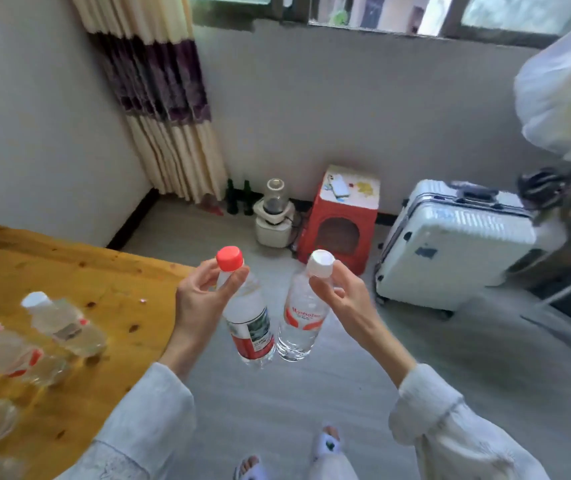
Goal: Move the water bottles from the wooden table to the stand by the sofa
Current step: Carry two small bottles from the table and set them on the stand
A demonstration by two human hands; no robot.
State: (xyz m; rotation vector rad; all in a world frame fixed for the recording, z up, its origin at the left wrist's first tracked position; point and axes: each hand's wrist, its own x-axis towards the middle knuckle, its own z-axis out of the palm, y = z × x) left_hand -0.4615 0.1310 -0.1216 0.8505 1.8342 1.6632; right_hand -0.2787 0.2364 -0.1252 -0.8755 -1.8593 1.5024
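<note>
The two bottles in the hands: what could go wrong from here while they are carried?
1. Each hand, left hand and right hand, pinches its bottle only at the neck, so the red-cap bottle or the white-cap bottle might slip and fall.
2. The bottles hang close together and may knock against each other.
3. The suitcase and the red stool stand on the floor ahead; a foot could hit them.

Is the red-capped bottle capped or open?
Capped: the red cap sits on the red-capped bottle held in the left hand.
</note>
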